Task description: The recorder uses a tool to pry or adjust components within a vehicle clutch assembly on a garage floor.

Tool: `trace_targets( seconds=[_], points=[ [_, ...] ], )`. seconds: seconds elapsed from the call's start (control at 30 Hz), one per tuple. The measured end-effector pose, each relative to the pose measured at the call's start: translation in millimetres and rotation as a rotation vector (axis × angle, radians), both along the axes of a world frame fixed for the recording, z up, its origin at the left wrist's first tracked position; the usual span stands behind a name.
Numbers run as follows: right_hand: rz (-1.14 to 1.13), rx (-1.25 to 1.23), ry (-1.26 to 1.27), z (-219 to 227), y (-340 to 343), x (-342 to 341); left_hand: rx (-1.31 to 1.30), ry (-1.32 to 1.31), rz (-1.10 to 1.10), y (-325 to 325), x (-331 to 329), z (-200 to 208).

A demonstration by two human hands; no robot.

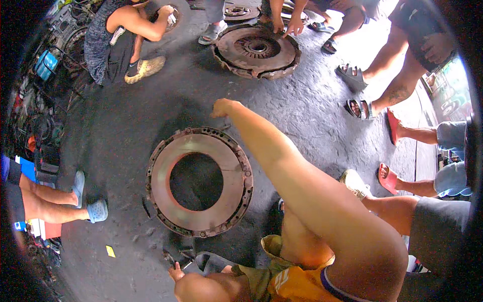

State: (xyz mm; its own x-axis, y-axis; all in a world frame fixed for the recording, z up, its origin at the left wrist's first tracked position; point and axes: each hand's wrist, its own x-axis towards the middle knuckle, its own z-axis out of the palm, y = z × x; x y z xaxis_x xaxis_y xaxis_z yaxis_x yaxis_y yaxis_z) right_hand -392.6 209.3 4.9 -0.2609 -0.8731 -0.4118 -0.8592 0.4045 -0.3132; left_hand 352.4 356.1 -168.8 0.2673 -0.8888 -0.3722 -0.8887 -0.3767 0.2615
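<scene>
A large round clutch pressure plate (160, 176) lies on the dark floor in front of me, its flat metal ring facing up around a wide dark opening. Bolt holes dot its rim. My right arm reaches across to the plate's far side, where my right hand (225, 107) hovers just past the rim with its fingers curled downward; whatever they may hold is hidden. Low in the view, my left hand (176, 272) is closed beside a small dark and silver tool (187, 265), near the plate's near edge. My left fingers are only partly visible.
Another clutch pressure plate (257, 48) lies farther away, with a person's hands (288, 24) on it. A crouching person (123, 35) works at the far left. Sandalled feet (359, 106) line the right side. Piled parts (50, 110) edge the left; a yellow scrap (110, 251) lies nearer.
</scene>
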Motion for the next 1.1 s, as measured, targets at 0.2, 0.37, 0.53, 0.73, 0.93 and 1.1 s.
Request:
trace_targets(
  seconds=[0.2,0.37,0.53,0.73,0.93,1.1],
  points=[
    [-0.006,0.032,-0.03,10,2,7,0.041,0.082,0.036,0,-3,7],
    [0.028,0.066,-0.014,6,-4,5,0.046,0.023,0.003,-2,1,0],
    [0.169,0.023,0.047,-12,-12,1,0.14,0.277,0.266,-3,11,-11],
    [0.089,0.067,0.01,-13,-10,3,0.101,-0.011,0.12,-9,25,-32],
    [-0.004,0.011,-0.029,4,-2,11,0.032,0.027,0.028,-8,29,-33],
    [0.037,0.07,0.026,15,0,14,0.112,-0.08,0.05,-8,20,-18]
  ],
)
